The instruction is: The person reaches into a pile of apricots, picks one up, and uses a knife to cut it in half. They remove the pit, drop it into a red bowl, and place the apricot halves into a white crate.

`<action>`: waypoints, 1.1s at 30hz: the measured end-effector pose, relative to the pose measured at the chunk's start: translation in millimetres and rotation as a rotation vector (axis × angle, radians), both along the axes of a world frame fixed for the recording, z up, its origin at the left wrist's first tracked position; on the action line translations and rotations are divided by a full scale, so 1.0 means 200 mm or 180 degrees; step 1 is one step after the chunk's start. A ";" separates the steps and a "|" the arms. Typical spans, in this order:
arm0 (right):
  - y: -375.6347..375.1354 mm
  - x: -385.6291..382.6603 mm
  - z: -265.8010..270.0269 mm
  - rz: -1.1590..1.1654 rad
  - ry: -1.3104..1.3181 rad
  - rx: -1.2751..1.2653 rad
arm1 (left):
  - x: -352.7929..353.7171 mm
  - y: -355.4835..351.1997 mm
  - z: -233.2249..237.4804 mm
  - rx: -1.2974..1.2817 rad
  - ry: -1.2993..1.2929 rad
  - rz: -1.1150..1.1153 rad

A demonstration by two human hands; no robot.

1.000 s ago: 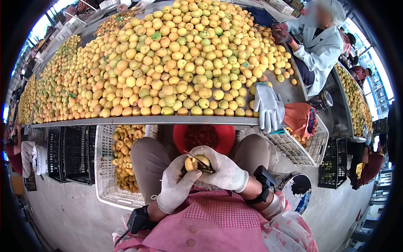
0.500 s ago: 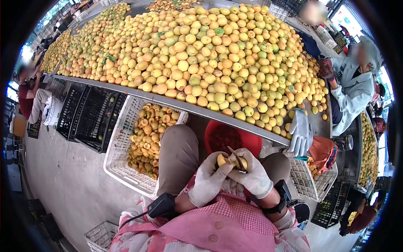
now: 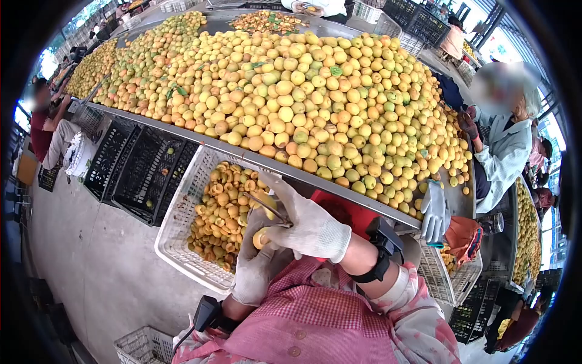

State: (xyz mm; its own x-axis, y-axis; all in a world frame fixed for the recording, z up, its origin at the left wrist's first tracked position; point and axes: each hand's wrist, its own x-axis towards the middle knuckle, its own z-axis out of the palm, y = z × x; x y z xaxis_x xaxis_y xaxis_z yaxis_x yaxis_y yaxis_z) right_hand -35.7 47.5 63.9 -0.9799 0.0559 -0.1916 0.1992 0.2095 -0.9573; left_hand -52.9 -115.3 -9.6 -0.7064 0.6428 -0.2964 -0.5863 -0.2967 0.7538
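Both my hands wear pale gloves and are over the edge of a white crate (image 3: 176, 227) of cut apricot halves (image 3: 212, 224). My left hand (image 3: 251, 267) is closed on an apricot half (image 3: 260, 238), its cut side partly hidden by the fingers. Coming across from the right, my right hand (image 3: 312, 224) is closed on a small knife (image 3: 271, 209), the thin blade pointing up and left. Another yellow apricot piece (image 3: 265, 205) shows at the blade, between the fingers of the two hands.
A metal table (image 3: 242, 151) heaped with whole apricots (image 3: 291, 103) stands ahead. Under its edge is a red basin (image 3: 357, 215), partly hidden by my arm. A grey glove (image 3: 435, 212) hangs at the table's corner. Black crates (image 3: 145, 173) stand left; a co-worker (image 3: 506, 139) sits right.
Both hands have moved left, from above the red basin to the white crate. The apricot held together before now shows as separate pieces. My view has shifted slightly.
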 end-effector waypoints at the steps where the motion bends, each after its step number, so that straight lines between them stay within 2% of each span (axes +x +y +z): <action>1: -0.03 -0.04 0.02 0.0033 0.0016 0.0002 | -0.01 -0.03 0.00 0.0002 0.0016 0.0033; 3: -0.07 -0.10 0.09 0.0026 0.0123 -0.0767 | -0.03 -0.07 -0.02 -0.0008 -0.0038 0.0063; 4: -0.09 -0.10 0.13 -0.0131 0.0241 -0.0974 | -0.04 -0.09 -0.02 0.0252 -0.0118 0.0008; 5: -0.10 -0.10 0.14 -0.0125 0.0249 -0.0966 | -0.05 -0.11 -0.02 0.0260 -0.0109 0.0012; 8: -0.08 -0.06 0.15 -0.0857 0.0395 -0.1470 | -0.07 -0.11 -0.02 0.0082 -0.0129 -0.0018; 11: -0.05 0.08 0.10 -0.1222 0.0538 -0.1450 | -0.09 -0.09 -0.01 0.0060 -0.0032 -0.0227; 13: -0.03 0.19 0.07 -0.1287 0.0580 -0.1364 | -0.09 -0.07 0.01 0.0133 0.0015 -0.0308; 15: -0.03 0.32 0.04 -0.1271 0.0121 -0.1744 | -0.09 -0.03 0.04 0.0043 0.0073 -0.0400; 17: -0.03 0.45 -0.02 -0.1247 -0.0085 -0.2216 | -0.07 0.01 0.06 0.0059 0.0510 -0.0516; 19: -0.01 0.57 -0.11 -0.1301 -0.0126 -0.2395 | -0.04 0.06 0.08 0.0173 0.0285 -0.0564; 21: 0.00 0.68 -0.16 -0.0944 -0.0101 -0.3019 | -0.01 0.11 0.11 0.0316 0.0381 -0.0679; 23: 0.00 0.76 -0.15 -0.1036 -0.0020 -0.2762 | 0.04 0.16 0.14 0.0098 0.0559 -0.0757; 25: 0.01 0.83 -0.15 -0.1116 0.0091 -0.3213 | 0.10 0.19 0.16 -0.0125 0.0747 -0.0851; 27: -0.01 0.88 -0.10 -0.1227 0.0123 -0.3295 | 0.15 0.22 0.14 -0.0235 0.1117 -0.0995; 29: 0.00 0.94 -0.06 -0.1499 0.0003 -0.2975 | 0.22 0.25 0.15 -0.0183 0.1041 -0.0952; 31: 0.03 0.97 0.02 -0.2172 0.0601 -0.2970 | 0.28 0.26 0.14 -0.0345 0.1307 -0.0921; 33: 0.07 0.99 0.10 -0.2656 0.1340 -0.2339 | 0.34 0.29 0.15 -0.0429 0.1327 -0.0840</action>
State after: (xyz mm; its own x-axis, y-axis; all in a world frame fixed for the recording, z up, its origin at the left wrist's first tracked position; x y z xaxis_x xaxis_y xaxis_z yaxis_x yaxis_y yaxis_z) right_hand 161.9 61.1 84.4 -0.6865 0.7178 -0.1161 -0.3452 -0.4623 -0.8168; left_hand 14.2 -56.8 20.5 -0.6012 0.7906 -0.1166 -0.2694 -0.0631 0.9610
